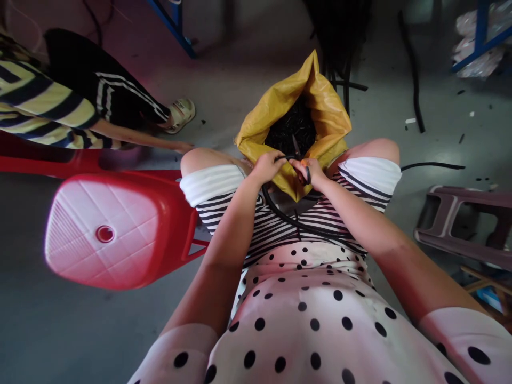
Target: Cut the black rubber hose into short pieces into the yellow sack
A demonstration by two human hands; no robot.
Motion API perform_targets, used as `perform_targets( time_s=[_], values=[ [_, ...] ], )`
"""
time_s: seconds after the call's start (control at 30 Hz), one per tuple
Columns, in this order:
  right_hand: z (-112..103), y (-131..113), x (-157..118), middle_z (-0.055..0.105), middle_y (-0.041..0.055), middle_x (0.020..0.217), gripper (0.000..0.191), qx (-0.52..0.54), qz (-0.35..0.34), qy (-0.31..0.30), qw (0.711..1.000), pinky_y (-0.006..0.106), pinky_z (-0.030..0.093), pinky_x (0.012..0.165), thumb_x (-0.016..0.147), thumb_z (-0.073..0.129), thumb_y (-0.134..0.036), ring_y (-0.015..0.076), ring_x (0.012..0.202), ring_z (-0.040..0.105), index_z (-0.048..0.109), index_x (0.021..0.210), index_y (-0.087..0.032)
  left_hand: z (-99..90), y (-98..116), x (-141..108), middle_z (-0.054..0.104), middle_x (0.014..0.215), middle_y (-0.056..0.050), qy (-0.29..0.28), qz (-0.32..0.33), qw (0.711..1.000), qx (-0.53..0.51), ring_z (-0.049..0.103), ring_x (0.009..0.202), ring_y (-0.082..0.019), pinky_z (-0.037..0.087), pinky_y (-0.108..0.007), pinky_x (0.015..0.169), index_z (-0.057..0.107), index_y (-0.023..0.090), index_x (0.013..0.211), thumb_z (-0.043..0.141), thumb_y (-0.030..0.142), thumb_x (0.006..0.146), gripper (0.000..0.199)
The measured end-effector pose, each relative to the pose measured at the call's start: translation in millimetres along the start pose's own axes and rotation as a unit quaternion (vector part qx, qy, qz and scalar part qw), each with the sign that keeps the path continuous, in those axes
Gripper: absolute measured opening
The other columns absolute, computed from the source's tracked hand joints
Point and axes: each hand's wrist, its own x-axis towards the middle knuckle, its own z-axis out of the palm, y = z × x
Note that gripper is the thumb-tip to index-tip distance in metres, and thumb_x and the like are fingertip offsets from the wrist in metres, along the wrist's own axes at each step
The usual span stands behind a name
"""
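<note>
My left hand (pixel 267 166) pinches a black tube (pixel 286 216) near its end, over the near rim of a yellow woven sack (pixel 260 117). The rest of the tube loops down across my lap toward the right. In my right hand (pixel 314 173) is a pair of scissors (pixel 296 145), its blades pointing away from me over the sack's mouth and its dark and orange handle round my fingers. The tube's end meets the scissors between my hands. Inside the sack lies a heap of short black pieces (pixel 291 128). The sack stands upright between my knees.
A red stool (pixel 108 234) with a pale top stands at my left. Beyond it sits a co-worker in a striped shirt (pixel 44 106), one arm reaching toward my knee. A grey-brown stool (pixel 464 218) is at right. Black tubes (pixel 412 72) lie on the floor.
</note>
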Motion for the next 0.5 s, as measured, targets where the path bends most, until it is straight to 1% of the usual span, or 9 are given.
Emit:
perform_targets(
  time_s=[0.07,0.13,0.2,0.27,0.33,0.37,0.4,0.43,0.5],
  values=[
    [-3,-7,2,0.056,-0.0004,0.059,0.053,0.064,0.002,0.009,0.998,0.031,0.047,0.056,0.088,0.080,-0.067,0.0162,0.054,0.053,0.053,0.074,-0.024,4.9,6,-6,0.080,0.091,-0.006,-0.056,0.004,0.997,-0.044,0.075,0.091,-0.025,0.061,-0.038,0.093,0.079,0.021,0.110,0.074,0.041,0.091,0.029],
    [-8,-13,4,0.057,-0.0009,0.062,0.049,0.092,-0.012,0.040,0.995,0.031,0.050,0.058,0.089,0.081,-0.063,0.0156,0.056,0.053,0.053,0.079,-0.024,8.4,9,-11,0.077,0.087,-0.005,-0.090,-0.039,0.991,-0.093,0.074,0.080,-0.023,0.062,-0.037,0.081,0.077,0.020,0.115,0.077,0.046,0.091,0.035],
    [-14,-15,4,0.056,-0.0010,0.063,0.049,0.080,-0.027,0.091,0.992,0.030,0.049,0.059,0.092,0.078,-0.063,0.0153,0.058,0.053,0.050,0.079,-0.025,7.4,6,-11,0.075,0.086,-0.006,-0.084,-0.094,0.984,-0.125,0.072,0.074,-0.022,0.061,-0.037,0.074,0.075,0.019,0.117,0.073,0.045,0.095,0.033],
    [-19,-14,3,0.055,-0.0004,0.064,0.052,0.040,-0.039,0.109,0.992,0.030,0.047,0.061,0.093,0.075,-0.066,0.0155,0.061,0.053,0.049,0.077,-0.025,1.6,-1,-6,0.075,0.088,-0.007,-0.001,-0.119,0.987,-0.113,0.073,0.079,-0.023,0.062,-0.038,0.079,0.075,0.018,0.115,0.065,0.036,0.100,0.026],
    [-20,-10,1,0.054,0.0000,0.063,0.057,-0.013,-0.033,0.072,0.997,0.030,0.042,0.060,0.092,0.074,-0.073,0.0157,0.061,0.051,0.049,0.074,-0.024,-6.3,-9,2,0.078,0.097,-0.009,0.128,-0.109,0.983,-0.077,0.074,0.092,-0.024,0.061,-0.039,0.092,0.075,0.017,0.115,0.059,0.028,0.101,0.024],
    [-19,-8,1,0.054,0.0000,0.063,0.060,-0.038,-0.027,0.040,0.998,0.030,0.040,0.061,0.090,0.074,-0.076,0.0156,0.062,0.050,0.051,0.073,-0.024,-9.6,-13,5,0.079,0.103,-0.010,0.177,-0.097,0.978,-0.059,0.074,0.100,-0.025,0.059,-0.039,0.098,0.075,0.017,0.116,0.057,0.025,0.100,0.024],
    [-17,-6,0,0.055,0.0000,0.064,0.061,-0.061,-0.022,0.008,0.998,0.030,0.038,0.062,0.088,0.074,-0.078,0.0156,0.063,0.050,0.052,0.073,-0.023,-11.9,-15,8,0.080,0.109,-0.010,0.204,-0.084,0.974,-0.045,0.073,0.107,-0.025,0.057,-0.038,0.103,0.074,0.017,0.116,0.057,0.024,0.100,0.025],
    [-15,-4,0,0.056,0.0000,0.065,0.063,-0.082,-0.016,-0.017,0.996,0.030,0.038,0.063,0.086,0.075,-0.080,0.0156,0.064,0.050,0.054,0.073,-0.022,-13.1,-16,10,0.080,0.113,-0.011,0.209,-0.072,0.975,-0.034,0.073,0.112,-0.025,0.056,-0.038,0.106,0.074,0.017,0.117,0.057,0.023,0.100,0.025],
    [-11,-2,0,0.058,0.0001,0.068,0.063,-0.110,-0.017,-0.038,0.993,0.030,0.037,0.065,0.084,0.076,-0.082,0.0158,0.068,0.052,0.058,0.075,-0.021,-12.5,-15,10,0.080,0.120,-0.012,0.183,-0.050,0.982,-0.015,0.072,0.117,-0.026,0.054,-0.038,0.110,0.075,0.018,0.117,0.058,0.022,0.099,0.025]
  ],
)
